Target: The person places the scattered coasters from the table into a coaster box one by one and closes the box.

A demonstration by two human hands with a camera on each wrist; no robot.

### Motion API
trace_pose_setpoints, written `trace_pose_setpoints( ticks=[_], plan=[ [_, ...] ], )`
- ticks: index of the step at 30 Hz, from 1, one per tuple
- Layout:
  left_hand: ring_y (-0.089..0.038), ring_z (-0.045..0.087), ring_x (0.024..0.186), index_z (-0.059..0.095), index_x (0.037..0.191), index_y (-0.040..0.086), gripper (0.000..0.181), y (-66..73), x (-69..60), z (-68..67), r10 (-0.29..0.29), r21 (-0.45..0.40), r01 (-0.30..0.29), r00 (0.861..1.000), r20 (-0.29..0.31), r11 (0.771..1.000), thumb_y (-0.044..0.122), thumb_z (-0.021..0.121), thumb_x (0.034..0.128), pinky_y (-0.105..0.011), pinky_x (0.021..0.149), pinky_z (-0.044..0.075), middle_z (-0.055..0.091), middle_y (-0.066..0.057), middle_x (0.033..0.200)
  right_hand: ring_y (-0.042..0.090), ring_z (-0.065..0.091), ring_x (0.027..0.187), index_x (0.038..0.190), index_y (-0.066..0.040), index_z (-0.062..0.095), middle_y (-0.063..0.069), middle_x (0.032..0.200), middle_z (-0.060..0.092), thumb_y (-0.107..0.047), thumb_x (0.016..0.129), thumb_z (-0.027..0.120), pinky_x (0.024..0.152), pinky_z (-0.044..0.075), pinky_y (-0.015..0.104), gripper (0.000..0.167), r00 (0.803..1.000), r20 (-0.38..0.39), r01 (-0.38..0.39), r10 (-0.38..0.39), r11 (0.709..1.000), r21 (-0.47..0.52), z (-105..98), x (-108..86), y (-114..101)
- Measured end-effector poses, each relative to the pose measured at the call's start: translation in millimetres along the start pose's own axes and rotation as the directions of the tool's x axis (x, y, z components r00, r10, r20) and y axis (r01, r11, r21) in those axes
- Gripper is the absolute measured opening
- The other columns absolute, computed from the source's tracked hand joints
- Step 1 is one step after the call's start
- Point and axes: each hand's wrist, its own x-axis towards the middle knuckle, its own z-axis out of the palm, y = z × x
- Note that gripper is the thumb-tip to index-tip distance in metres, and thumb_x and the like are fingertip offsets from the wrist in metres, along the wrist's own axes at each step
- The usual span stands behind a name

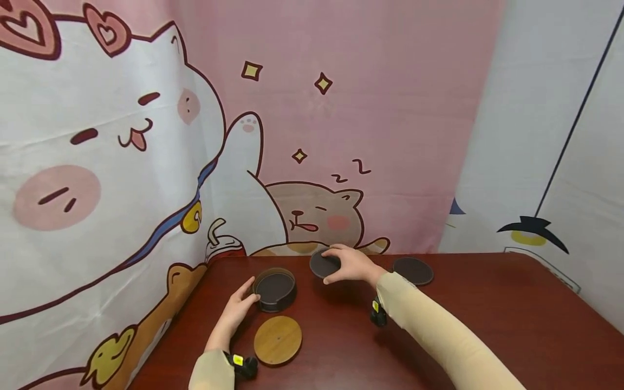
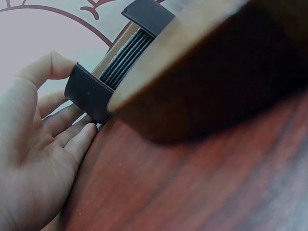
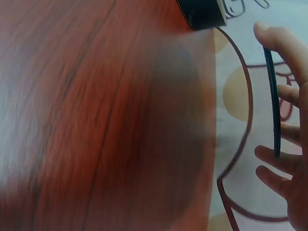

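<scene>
A round dark coaster holder (image 1: pixel 290 300) stands at the left of the table with a stack of black coasters (image 1: pixel 274 287) inside. Through the gap in its wall the stacked edges (image 2: pixel 126 57) show in the left wrist view. My left hand (image 1: pixel 237 308) holds the holder's left side, thumb at the rim and fingers against the outer wall. To the right of the holder, my right hand (image 1: pixel 354 264) grips a single round black coaster (image 1: pixel 324 264) by its edges, raised above the table. The right wrist view shows this coaster (image 3: pixel 273 103) edge-on between thumb and fingers.
A round wooden disc (image 1: pixel 278 340) lies in front of the holder, close to my left wrist. Another black round coaster (image 1: pixel 413 271) lies at the back of the reddish-brown table (image 1: pixel 487 314), beyond my right forearm. A printed curtain (image 1: pixel 380 135) hangs behind the table.
</scene>
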Motion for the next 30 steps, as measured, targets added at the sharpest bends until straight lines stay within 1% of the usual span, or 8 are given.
trace_pose_setpoints(
  ticks=[4,9,14,16,18,21,25,30],
  plan=[
    [-0.038,0.026,0.141,0.039,0.149,0.008,0.065,1.3,0.0,2.9,0.003,-0.014,-0.003,1.000,0.003,1.000,0.013,0.061,0.0881,-0.057,0.110,0.022,0.036,-0.019,0.151,0.027,0.046,0.128,0.132,-0.028,0.060,0.007,0.146,0.043,-0.062,0.064,0.077,0.094,0.043,0.045,0.078,0.999,0.008,0.036,-0.036,0.999,-0.012,9,6.3,-9],
    [-0.037,0.028,0.140,0.039,0.149,0.008,0.064,3.0,0.3,3.4,0.014,-0.007,-0.014,1.000,-0.010,1.000,0.012,0.060,0.0882,-0.056,0.109,0.023,0.038,-0.019,0.150,0.029,0.044,0.130,0.132,-0.027,0.061,0.011,0.147,0.043,-0.060,0.065,0.078,0.096,0.042,0.045,0.076,0.996,0.029,0.082,-0.082,0.997,0.012,18,14.3,-20],
    [-0.037,0.027,0.140,0.039,0.149,0.008,0.065,3.4,1.1,4.8,0.013,-0.010,-0.013,1.000,-0.009,1.000,0.012,0.060,0.0877,-0.056,0.109,0.023,0.038,-0.018,0.150,0.029,0.044,0.131,0.132,-0.031,0.060,0.009,0.149,0.041,-0.063,0.065,0.076,0.097,0.042,0.045,0.077,0.994,0.087,0.071,-0.070,0.997,-0.006,29,19.9,-30],
    [-0.037,0.028,0.140,0.039,0.149,0.007,0.065,3.6,1.2,5.6,0.014,-0.008,-0.014,1.000,-0.010,1.000,0.012,0.060,0.0875,-0.056,0.109,0.023,0.038,-0.018,0.150,0.030,0.044,0.131,0.132,-0.031,0.060,0.008,0.149,0.041,-0.064,0.065,0.075,0.097,0.041,0.046,0.077,0.993,0.099,0.071,-0.071,0.997,-0.005,33,22.2,-34],
    [-0.037,0.027,0.140,0.039,0.149,0.008,0.065,4.2,1.0,5.7,0.012,-0.008,-0.012,1.000,-0.012,1.000,0.012,0.060,0.0874,-0.056,0.109,0.023,0.038,-0.018,0.150,0.029,0.044,0.131,0.132,-0.031,0.060,0.007,0.148,0.042,-0.064,0.065,0.075,0.097,0.041,0.047,0.077,0.991,0.105,0.079,-0.078,0.997,-0.002,37,25.2,-39],
    [-0.037,0.028,0.140,0.039,0.149,0.007,0.065,4.2,0.9,4.9,0.015,-0.005,-0.016,1.000,-0.017,1.000,0.013,0.060,0.0874,-0.056,0.109,0.023,0.038,-0.019,0.150,0.027,0.044,0.131,0.132,-0.030,0.060,0.006,0.148,0.042,-0.064,0.065,0.075,0.098,0.041,0.044,0.076,0.987,0.120,0.107,-0.107,0.994,0.001,41,30.8,-47],
    [-0.038,0.030,0.139,0.039,0.149,0.006,0.065,1.9,0.5,3.0,0.018,-0.006,-0.018,0.999,-0.027,1.000,0.012,0.060,0.0872,-0.056,0.109,0.024,0.039,-0.020,0.149,0.026,0.045,0.130,0.132,-0.028,0.060,0.007,0.147,0.043,-0.061,0.066,0.076,0.098,0.041,0.041,0.076,0.979,0.151,0.138,-0.138,0.990,0.010,45,38.6,-60],
    [-0.039,0.030,0.138,0.039,0.149,0.007,0.066,-0.2,-0.2,1.4,0.010,-0.004,-0.010,0.999,-0.031,1.000,0.013,0.061,0.0869,-0.056,0.108,0.024,0.039,-0.021,0.148,0.026,0.046,0.129,0.134,-0.028,0.059,0.009,0.148,0.041,-0.061,0.067,0.076,0.097,0.043,0.041,0.076,0.972,0.188,0.142,-0.141,0.990,0.010,52,47.0,-74]
  ],
)
